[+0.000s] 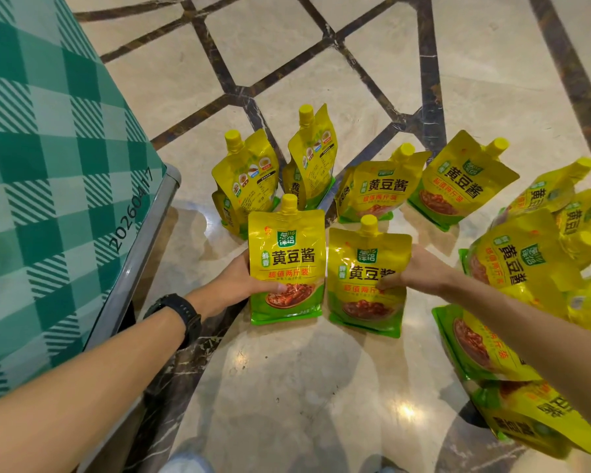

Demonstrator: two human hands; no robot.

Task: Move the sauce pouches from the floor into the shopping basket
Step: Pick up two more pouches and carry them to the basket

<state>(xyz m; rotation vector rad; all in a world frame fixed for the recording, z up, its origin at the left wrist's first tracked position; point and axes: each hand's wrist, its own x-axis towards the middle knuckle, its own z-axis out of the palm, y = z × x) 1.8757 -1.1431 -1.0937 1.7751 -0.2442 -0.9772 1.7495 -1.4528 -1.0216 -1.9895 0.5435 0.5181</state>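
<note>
My left grip (pixel 249 274) and right grip (pixel 413 271) each clasp one sauce pouch (pixel 285 254), so I should lift both upright toward the checked basket (pixel 48 165), probably at my left.

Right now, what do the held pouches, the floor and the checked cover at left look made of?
Pouches: glossy plastic film, creased and glinting, with hard-looking yellow caps. Floor: polished stone, probably marble, with veining and mirror-like reflections. Checked cover: matte woven fabric, likely.
</note>
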